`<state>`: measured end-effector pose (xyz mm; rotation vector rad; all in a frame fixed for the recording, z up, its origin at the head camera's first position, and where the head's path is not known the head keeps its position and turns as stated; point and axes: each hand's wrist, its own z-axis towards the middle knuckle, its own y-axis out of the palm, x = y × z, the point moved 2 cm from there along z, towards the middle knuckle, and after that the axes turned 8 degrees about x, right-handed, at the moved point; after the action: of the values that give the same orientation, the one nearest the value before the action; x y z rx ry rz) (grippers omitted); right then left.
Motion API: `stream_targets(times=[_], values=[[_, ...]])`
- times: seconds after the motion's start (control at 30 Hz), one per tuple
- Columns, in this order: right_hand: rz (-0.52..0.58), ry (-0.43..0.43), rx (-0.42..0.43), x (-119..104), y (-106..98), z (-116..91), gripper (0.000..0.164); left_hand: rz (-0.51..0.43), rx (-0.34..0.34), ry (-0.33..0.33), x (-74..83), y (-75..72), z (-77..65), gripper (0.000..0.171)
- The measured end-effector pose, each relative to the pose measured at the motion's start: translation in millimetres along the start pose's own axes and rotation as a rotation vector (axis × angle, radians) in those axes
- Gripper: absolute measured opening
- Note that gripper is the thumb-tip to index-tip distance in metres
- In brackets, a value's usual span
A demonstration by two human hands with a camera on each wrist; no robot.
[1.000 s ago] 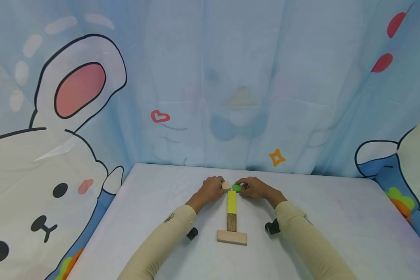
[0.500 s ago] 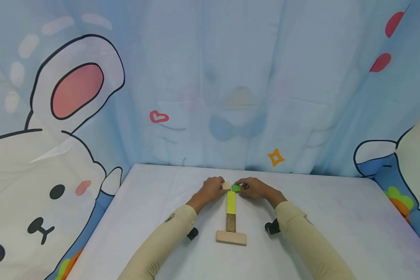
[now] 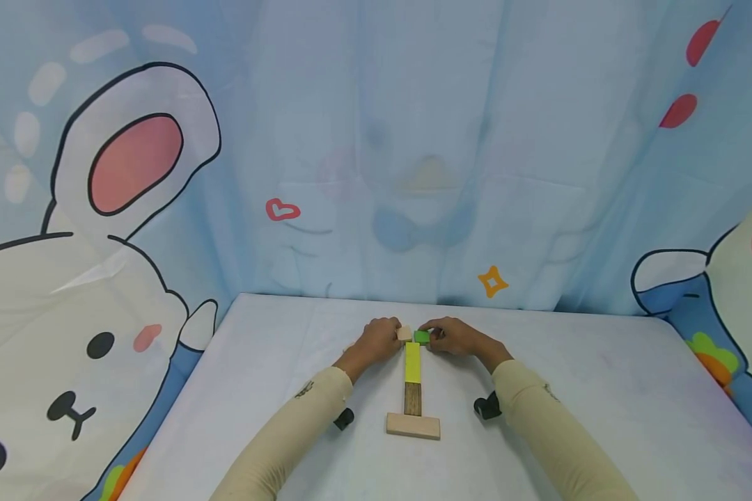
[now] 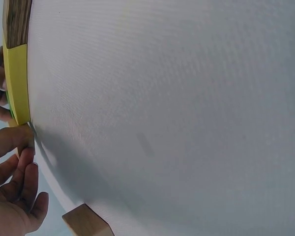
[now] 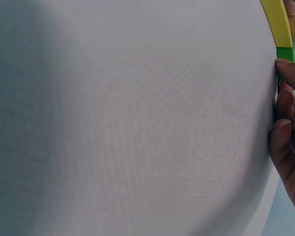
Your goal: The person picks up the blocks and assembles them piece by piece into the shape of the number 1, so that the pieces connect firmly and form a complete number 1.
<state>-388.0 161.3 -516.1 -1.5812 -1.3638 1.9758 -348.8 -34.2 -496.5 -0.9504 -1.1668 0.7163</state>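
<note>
A white-covered tabletop (image 3: 276,403) stands before a pale blue curtain (image 3: 526,139), which is printed with cartoon animals, one red heart (image 3: 283,209) and one orange star (image 3: 493,281). Six blocks can be counted across the views. Three form an upside-down T at the middle of the tabletop: a yellow block (image 3: 412,362) and a brown striped block (image 3: 413,399) lie end to end, the latter meeting a wide pale block (image 3: 413,426). At the far end of the yellow block are two smaller ones side by side; whether they touch each other cannot be told. The left hand (image 3: 379,339) has its fingers pinched on the small pale block (image 3: 404,333); the right hand (image 3: 456,337) has its fingers pinched on the green block (image 3: 422,337), which abuts the yellow. The sixth, a wooden block (image 4: 89,222), lies near the left hand. Two sleeves (image 3: 282,435) are beige.
</note>
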Motion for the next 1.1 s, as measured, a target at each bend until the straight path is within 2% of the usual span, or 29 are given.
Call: stream_targets(times=[0.4,0.67,1.1], values=[[-0.016,-0.002,0.006,-0.6,-0.9,0.2,0.038,0.001,-0.003,0.027,0.2,1.4,0.6,0.024],[-0.015,-0.017,-0.006,-0.5,-0.2,-0.9,0.039,-0.028,-0.015,0.013,1.7,0.6,-1.0,0.024],[-0.022,-0.011,0.004,2.0,1.3,-0.2,0.039,-0.017,-0.016,0.034,2.2,0.8,-1.0,0.024]])
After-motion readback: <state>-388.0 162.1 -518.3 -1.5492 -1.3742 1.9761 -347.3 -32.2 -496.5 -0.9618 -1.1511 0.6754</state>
